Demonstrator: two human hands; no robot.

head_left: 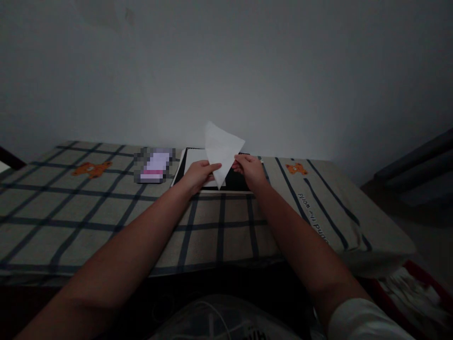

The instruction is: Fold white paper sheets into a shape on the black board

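A white sheet of paper (221, 148), folded to a point at its lower end, is held up between my two hands. My left hand (202, 174) grips its lower left side, thumb on the front face. At the paper's right edge, my right hand (249, 169) pinches with thumb and fingers. Beneath the hands lies a flat black board or folder (237, 182) with a pale edge. Another white sheet (193, 158) rests on it, partly covered by my left hand and the raised paper.
A phone (155, 165) with a lit, blurred screen lies to the left on the checked tablecloth (141, 208). The table's far edge meets a plain wall (226, 71). A red-rimmed container (417, 288) with pale contents stands below, at the lower right.
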